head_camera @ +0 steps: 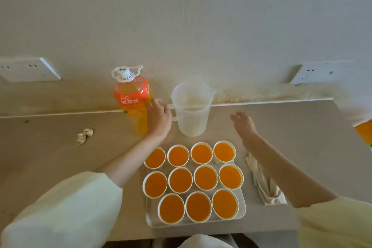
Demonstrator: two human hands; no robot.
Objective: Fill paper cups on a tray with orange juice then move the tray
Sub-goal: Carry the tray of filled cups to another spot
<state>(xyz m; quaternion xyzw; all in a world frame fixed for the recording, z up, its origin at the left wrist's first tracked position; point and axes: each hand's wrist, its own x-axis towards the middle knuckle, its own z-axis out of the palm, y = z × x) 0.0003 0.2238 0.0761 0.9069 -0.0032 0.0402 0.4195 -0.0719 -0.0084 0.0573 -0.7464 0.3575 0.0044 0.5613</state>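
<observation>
Several paper cups (205,177) full of orange juice stand in rows on a white tray (243,207) near the table's front edge. Behind the tray stands an empty clear plastic jug (191,110), its handle to the left. A large orange juice bottle (131,100) with a white cap stands left of the jug. My left hand (159,119) hovers between bottle and jug, fingers apart, close to the jug's handle and holding nothing. My right hand (244,125) is open above the table, right of the jug, holding nothing.
A crumpled cloth (265,185) lies right of the tray under my right forearm. A wad of paper (84,136) lies on the table at the left. Another orange bottle (365,135) shows at the right edge. Wall sockets (30,69) sit on the back wall.
</observation>
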